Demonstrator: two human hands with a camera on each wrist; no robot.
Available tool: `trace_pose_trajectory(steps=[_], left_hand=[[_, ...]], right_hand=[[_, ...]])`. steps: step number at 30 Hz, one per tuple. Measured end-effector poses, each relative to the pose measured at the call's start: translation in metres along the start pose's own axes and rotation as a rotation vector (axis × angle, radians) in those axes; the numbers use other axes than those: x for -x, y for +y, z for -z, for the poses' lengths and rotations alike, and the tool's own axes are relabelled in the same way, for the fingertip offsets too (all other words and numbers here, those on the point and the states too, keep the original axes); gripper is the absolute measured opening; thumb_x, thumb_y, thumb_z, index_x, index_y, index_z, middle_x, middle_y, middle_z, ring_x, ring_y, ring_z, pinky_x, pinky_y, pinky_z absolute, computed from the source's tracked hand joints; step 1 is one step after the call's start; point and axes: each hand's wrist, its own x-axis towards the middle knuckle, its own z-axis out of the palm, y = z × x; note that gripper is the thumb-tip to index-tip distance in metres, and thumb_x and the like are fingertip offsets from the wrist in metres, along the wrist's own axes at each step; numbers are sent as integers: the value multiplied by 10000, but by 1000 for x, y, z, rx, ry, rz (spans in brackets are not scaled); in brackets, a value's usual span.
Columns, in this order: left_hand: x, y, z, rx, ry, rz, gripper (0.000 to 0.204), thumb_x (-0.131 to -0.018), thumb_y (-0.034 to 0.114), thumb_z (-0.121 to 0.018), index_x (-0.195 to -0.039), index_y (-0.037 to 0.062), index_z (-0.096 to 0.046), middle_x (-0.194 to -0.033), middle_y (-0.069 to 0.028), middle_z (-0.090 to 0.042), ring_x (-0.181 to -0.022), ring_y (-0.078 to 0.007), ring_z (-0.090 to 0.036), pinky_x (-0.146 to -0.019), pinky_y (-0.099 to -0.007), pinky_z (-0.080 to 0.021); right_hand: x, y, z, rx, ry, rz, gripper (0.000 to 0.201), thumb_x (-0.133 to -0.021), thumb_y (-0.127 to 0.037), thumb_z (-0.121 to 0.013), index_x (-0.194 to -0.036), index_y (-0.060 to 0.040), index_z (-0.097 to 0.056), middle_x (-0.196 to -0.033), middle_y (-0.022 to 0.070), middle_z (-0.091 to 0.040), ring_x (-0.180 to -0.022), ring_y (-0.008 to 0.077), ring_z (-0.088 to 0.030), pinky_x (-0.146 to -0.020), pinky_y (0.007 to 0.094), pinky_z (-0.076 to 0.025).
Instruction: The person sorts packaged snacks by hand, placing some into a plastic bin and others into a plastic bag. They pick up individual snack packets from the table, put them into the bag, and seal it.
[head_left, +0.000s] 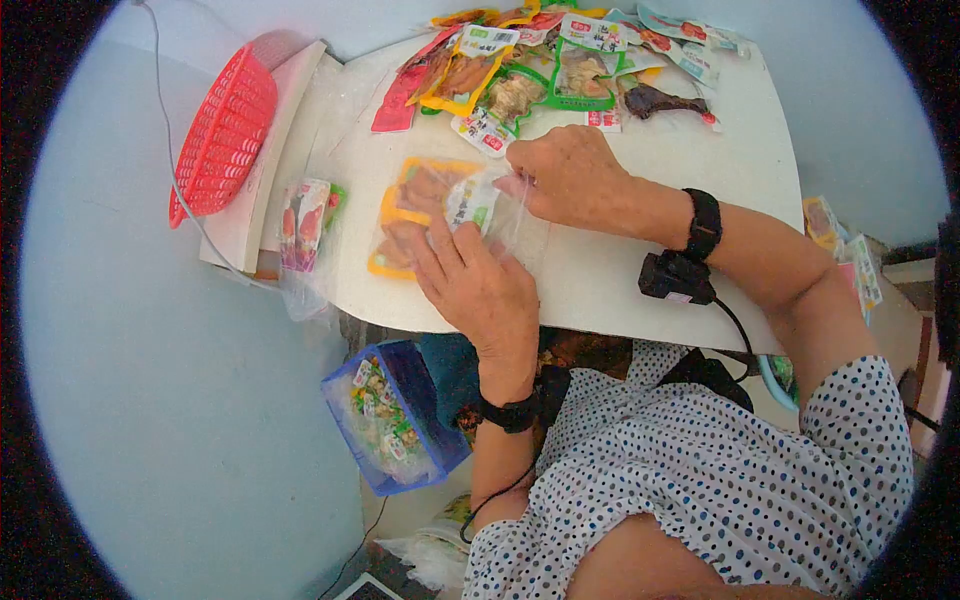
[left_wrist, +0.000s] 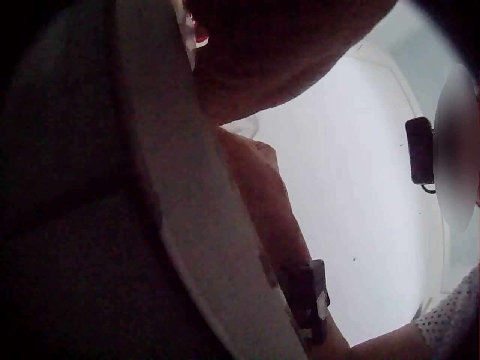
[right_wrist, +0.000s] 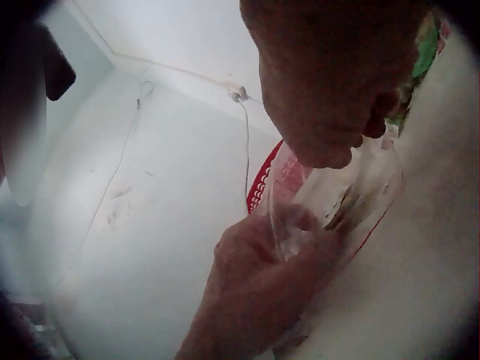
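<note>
Yellow-edged packets of brown food (head_left: pixel 420 185) lie inside a clear plastic bag (head_left: pixel 516 212) on the white table. Across the bag and its packets rests my left hand (head_left: pixel 487 292), fingers stretched out. My right hand (head_left: pixel 572 172) pinches the bag's right end between curled fingers and thumb. From the right wrist, the right hand (right_wrist: pixel 337 105) appears above the left hand (right_wrist: pixel 259 281), with the crinkled clear bag (right_wrist: pixel 382 180) between them. The left wrist view is mostly filled by the dark table edge (left_wrist: pixel 187 240) and part of a hand.
Many food packets (head_left: pixel 580 75) are heaped at the table's back, a dark drumstick pack (head_left: pixel 660 103) among them. At the left are a red basket (head_left: pixel 225 135) and a bagged packet (head_left: pixel 308 225). Below the table edge stands a blue bin (head_left: pixel 440 462) of small packets.
</note>
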Motion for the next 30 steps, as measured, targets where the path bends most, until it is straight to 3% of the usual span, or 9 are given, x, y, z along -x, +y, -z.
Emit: trace_pose_trajectory(steps=[3,6,9,16,30], left_hand=[[5,-4,-1,22,-21,-4,285,-769,29,-618,-1042,9,-542,-1304,-219,-504,-1264,-445,-418,-1032,-526,-353],[10,-8,-1,71,-24,27,295,-779,3,-585,-1071,4,-545,-1285,-223,-519,-1239,-435,-452,-1016,-516,-379],[13,-10,2,93,9,42,318,-775,-14,-566,-1093,0,-548,-1266,-226,-531,-1209,-426,-479,-996,-503,-404],[23,-19,4,89,32,39,316,-747,-30,-568,-1060,14,-580,-1209,-216,-564,-1130,-407,-520,-959,-469,-435],[6,-11,4,-60,38,15,158,-788,127,-652,-873,11,-588,-1147,-163,-573,-1128,-372,-522,-854,-465,-439]], right_hand=[[0,2,1,20,2,23,322,-802,-364,-700,-781,-50,-627,-625,142,-619,-649,347,-636,-586,462,-468],[-2,-1,12,57,-132,25,320,-790,-347,-689,-839,-31,-670,-725,181,-660,-703,365,-669,-628,474,-527],[1,0,9,125,-145,90,318,-783,-349,-698,-838,-38,-665,-722,168,-663,-703,358,-672,-616,469,-526],[3,-6,9,198,-203,32,277,-772,-312,-694,-778,-35,-677,-740,168,-679,-692,331,-685,-599,443,-538],[1,-11,9,285,-234,11,270,-774,-334,-679,-755,-66,-705,-715,134,-688,-670,297,-692,-578,416,-541]])
